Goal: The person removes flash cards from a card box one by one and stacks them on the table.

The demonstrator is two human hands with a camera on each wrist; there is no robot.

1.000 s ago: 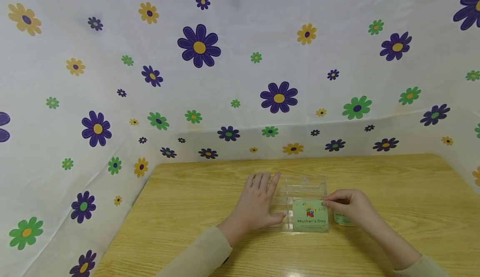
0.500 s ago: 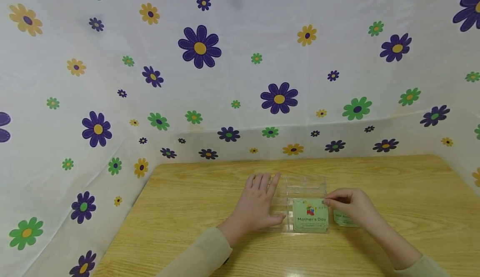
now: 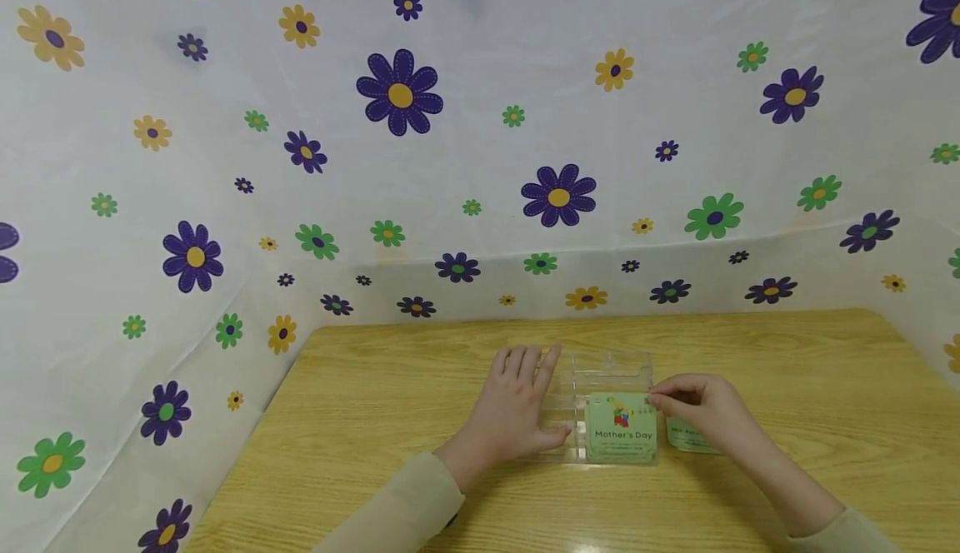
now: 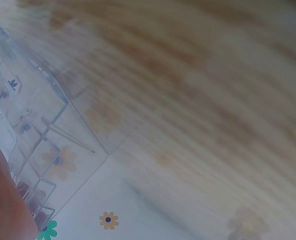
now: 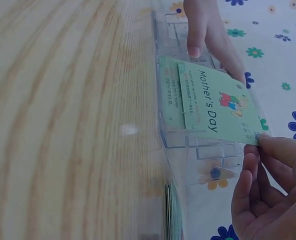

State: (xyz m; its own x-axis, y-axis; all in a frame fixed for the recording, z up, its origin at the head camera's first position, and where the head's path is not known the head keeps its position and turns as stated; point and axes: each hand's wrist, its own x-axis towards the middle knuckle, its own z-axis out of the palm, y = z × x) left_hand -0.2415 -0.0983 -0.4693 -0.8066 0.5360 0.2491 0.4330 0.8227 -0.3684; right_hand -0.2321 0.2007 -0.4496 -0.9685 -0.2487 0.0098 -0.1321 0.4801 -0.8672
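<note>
A white sheet printed with purple, green and yellow flowers [image 3: 480, 137] hangs behind and to the left of a light wooden table [image 3: 375, 403]. Near the table's middle lies a clear plastic card holder [image 3: 607, 370], and the left hand [image 3: 513, 407] rests flat on its left part, fingers straight, thumb against its near edge. The right hand [image 3: 701, 411] pinches the far right corner of a pale green card reading "Mother's Day" [image 3: 621, 430], which lies partly in the holder. More green cards [image 3: 686, 436] lie just right of it, partly hidden under the right hand.
</note>
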